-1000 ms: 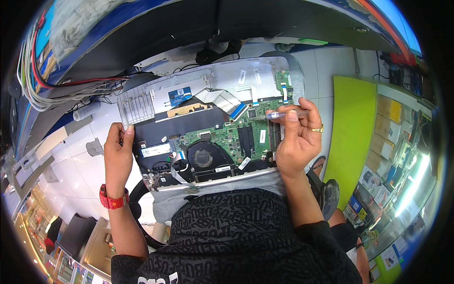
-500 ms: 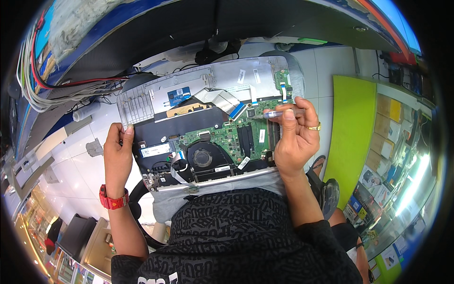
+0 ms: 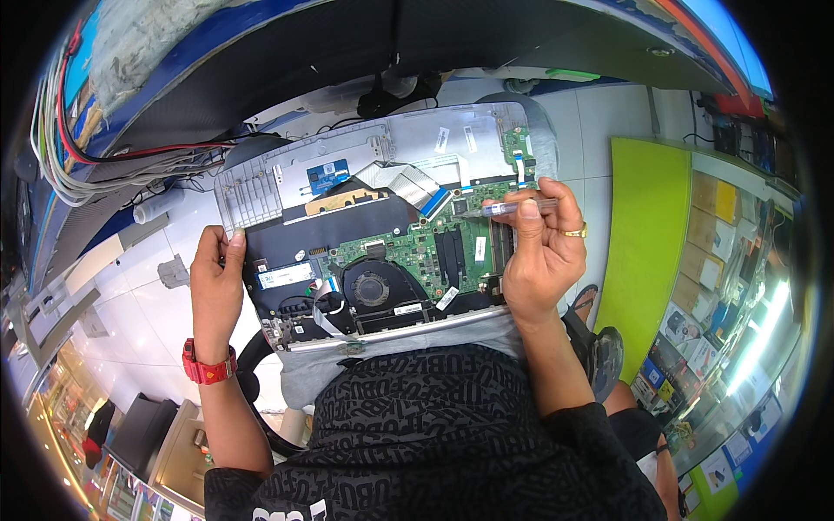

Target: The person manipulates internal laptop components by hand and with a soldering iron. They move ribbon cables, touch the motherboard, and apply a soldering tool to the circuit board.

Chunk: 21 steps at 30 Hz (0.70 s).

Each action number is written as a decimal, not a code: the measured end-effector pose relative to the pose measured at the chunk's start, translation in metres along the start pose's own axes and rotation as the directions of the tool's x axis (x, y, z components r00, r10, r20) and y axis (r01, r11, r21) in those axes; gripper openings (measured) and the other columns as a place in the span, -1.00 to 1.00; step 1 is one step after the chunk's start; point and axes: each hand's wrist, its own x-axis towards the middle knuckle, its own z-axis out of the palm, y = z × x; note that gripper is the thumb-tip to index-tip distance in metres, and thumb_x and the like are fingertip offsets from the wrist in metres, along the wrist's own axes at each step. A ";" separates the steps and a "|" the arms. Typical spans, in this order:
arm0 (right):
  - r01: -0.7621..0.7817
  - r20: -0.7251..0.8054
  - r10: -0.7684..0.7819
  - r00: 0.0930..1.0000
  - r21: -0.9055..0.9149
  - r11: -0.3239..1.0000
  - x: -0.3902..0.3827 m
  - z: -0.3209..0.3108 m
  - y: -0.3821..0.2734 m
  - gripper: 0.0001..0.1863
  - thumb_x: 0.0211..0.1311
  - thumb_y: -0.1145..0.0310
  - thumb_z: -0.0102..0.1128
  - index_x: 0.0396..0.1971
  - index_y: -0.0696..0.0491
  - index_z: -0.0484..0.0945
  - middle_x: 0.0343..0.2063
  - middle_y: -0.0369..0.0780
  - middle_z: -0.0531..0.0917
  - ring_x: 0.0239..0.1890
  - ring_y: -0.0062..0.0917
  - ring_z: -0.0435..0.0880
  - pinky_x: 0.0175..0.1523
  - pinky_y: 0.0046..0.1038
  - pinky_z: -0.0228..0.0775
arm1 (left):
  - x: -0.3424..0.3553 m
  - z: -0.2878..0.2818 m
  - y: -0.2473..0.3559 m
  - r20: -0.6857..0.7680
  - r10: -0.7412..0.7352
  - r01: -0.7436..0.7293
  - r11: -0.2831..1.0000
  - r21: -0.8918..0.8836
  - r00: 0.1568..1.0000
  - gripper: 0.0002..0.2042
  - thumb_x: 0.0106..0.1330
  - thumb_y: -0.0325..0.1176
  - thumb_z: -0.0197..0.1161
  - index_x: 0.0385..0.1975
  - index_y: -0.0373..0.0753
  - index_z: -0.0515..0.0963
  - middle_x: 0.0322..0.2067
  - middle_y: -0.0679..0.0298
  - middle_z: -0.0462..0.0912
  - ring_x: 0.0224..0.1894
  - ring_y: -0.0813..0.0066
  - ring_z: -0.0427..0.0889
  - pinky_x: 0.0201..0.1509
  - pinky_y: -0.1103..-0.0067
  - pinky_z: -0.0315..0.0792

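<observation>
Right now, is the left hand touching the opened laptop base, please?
Touching. The head view shows it: the thumb tip of the left hand lies over the left edge of the laptop base.

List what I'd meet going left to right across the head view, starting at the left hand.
Bare left hand, flat rectangular white-labelled module, round black fan, bare right hand holding a clear slim tool, flat lime-green panel.

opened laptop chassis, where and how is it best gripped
Likely best: pinch the laptop chassis by its two short edges, coming from outside left and right. It is wide and flat, with the fan and green circuit board exposed between; the left hand pinches its left edge.
</observation>
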 end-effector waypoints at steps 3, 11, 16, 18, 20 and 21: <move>-0.008 -0.056 0.011 0.998 0.048 0.999 0.000 0.004 -0.001 -0.69 0.52 0.60 0.07 0.19 0.33 0.40 -0.21 -0.08 0.71 -0.20 -0.48 0.76 -0.08 -0.48 0.66 | 0.000 0.000 0.000 0.000 0.002 -0.002 1.000 -0.004 1.000 -0.71 0.59 -0.20 0.16 -0.28 -0.31 0.39 -0.49 0.34 0.38 -0.44 0.61 0.23 -0.40 0.58 0.20; -0.013 -0.093 0.022 0.995 0.090 0.996 0.002 0.005 -0.004 -0.69 0.50 0.63 0.09 0.17 0.35 0.42 -0.25 -0.08 0.72 -0.22 -0.53 0.74 -0.11 -0.51 0.63 | 0.001 0.001 -0.002 -0.010 -0.005 0.005 1.000 -0.004 1.000 -0.71 0.59 -0.21 0.16 -0.28 -0.31 0.39 -0.49 0.33 0.36 -0.44 0.61 0.22 -0.39 0.57 0.20; -0.005 -0.075 0.010 0.997 0.063 0.998 0.001 0.003 -0.002 -0.69 0.50 0.63 0.10 0.16 0.35 0.43 -0.27 -0.10 0.72 -0.24 -0.55 0.73 -0.11 -0.53 0.62 | 0.000 0.000 -0.001 -0.007 0.010 -0.010 1.000 -0.004 1.000 -0.71 0.59 -0.20 0.16 -0.28 -0.32 0.38 -0.50 0.33 0.35 -0.44 0.60 0.22 -0.39 0.57 0.20; -0.006 -0.010 0.006 1.000 0.004 1.000 0.001 0.000 -0.002 -0.67 0.54 0.58 0.05 0.22 0.31 0.37 -0.19 -0.06 0.69 -0.17 -0.43 0.76 -0.05 -0.45 0.69 | 0.000 0.000 -0.001 -0.007 0.005 -0.005 1.000 0.003 1.000 -0.70 0.59 -0.20 0.16 -0.28 -0.32 0.38 -0.50 0.33 0.35 -0.44 0.59 0.22 -0.40 0.57 0.20; -0.003 -0.010 0.003 1.000 -0.008 1.000 0.001 -0.001 -0.001 -0.67 0.53 0.59 0.05 0.21 0.31 0.38 -0.20 -0.07 0.69 -0.18 -0.44 0.76 -0.05 -0.45 0.69 | 0.000 0.000 -0.001 -0.012 -0.009 0.010 1.000 0.018 1.000 -0.70 0.59 -0.20 0.16 -0.29 -0.32 0.38 -0.50 0.33 0.35 -0.44 0.59 0.22 -0.40 0.57 0.19; -0.001 -0.043 0.001 0.999 0.009 1.000 0.001 0.001 -0.001 -0.68 0.51 0.61 0.08 0.18 0.33 0.41 -0.24 -0.09 0.71 -0.22 -0.51 0.74 -0.09 -0.49 0.65 | 0.001 0.000 -0.002 -0.010 0.007 -0.007 1.000 0.006 1.000 -0.70 0.59 -0.20 0.16 -0.29 -0.32 0.38 -0.50 0.33 0.35 -0.45 0.59 0.22 -0.40 0.57 0.19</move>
